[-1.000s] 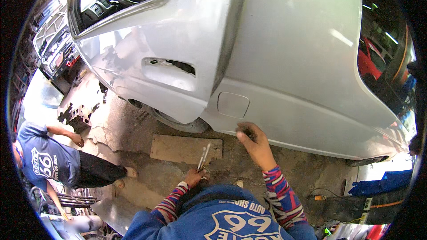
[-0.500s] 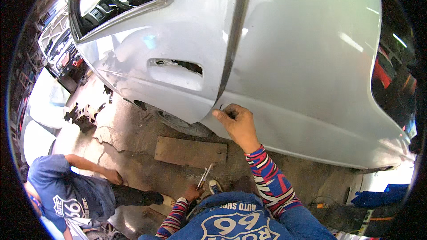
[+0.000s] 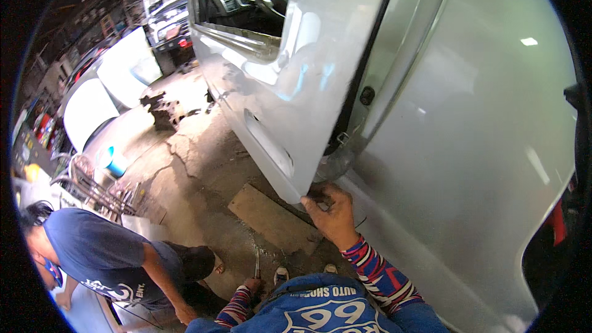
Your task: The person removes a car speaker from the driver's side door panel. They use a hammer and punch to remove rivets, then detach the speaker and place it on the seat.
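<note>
A silver car door (image 3: 320,68) stands swung out from the body, with a gap along its rear edge. My right hand (image 3: 333,214) is closed at the bottom rear corner of the door, thumb and fingers curled round its edge. In the gap the door latch striker (image 3: 342,139) shows on the pillar. Low by my waist, my left hand (image 3: 253,285) grips a slim silver metal tool (image 3: 257,264) that points away from me; its exact kind is too small to make out. The door has a recessed handle opening (image 3: 269,142) with no handle in it.
A flat board (image 3: 271,217) lies on the floor below the door. At the lower left another person (image 3: 102,246) bends over a pale panel. Beyond stand a blue bucket (image 3: 115,161), metal tubing (image 3: 92,188) and white panels (image 3: 89,111). The silver rear body panel (image 3: 468,129) fills the right.
The door has swung open from shut, its rear edge pulled out toward me by my right hand. My view has shifted left. The other person has bent forward over the panel.
</note>
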Demonstrator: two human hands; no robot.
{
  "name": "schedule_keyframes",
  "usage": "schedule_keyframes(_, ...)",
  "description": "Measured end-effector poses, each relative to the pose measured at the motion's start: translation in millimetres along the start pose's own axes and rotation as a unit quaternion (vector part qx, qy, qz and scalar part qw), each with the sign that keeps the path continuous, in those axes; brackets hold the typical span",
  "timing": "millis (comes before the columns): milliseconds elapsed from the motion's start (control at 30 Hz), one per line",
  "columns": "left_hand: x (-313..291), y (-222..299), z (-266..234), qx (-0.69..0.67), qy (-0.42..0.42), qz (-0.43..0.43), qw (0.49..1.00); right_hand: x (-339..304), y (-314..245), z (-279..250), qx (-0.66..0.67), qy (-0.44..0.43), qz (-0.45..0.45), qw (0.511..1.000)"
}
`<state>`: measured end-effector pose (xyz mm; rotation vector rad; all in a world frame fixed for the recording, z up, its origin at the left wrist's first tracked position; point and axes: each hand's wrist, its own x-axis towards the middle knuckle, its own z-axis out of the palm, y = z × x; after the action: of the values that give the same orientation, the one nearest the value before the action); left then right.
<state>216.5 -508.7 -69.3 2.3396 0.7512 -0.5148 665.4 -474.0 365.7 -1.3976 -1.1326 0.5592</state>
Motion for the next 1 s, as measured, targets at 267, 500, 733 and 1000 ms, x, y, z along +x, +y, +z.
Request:
schedule_keyframes(267,-3.3,167.9,-137.6,-0.718,0.332,-0.310,0.528,-20.3,-10.3,18.4,0.129,-0.276,-0.064,0.950)
schedule_keyframes(500,-9.8,194.2,-214.8,-0.828,0.295,-0.221,0.422,-62.4,-8.9,80.3,0.298,-0.566,0.010,0.768)
schedule_keyframes(733,-36.5,154.5,-100.4,-0.755,0.166,-0.388,0.502,-30.5,6.5,118.1,0.331,-0.529,0.044,0.780)
schedule_keyframes(1000,-37.2,146.7,-106.5,-0.450,0.116,-0.407,0.787,23.1,-1.6,225.0,0.114,-0.382,-0.218,0.891)
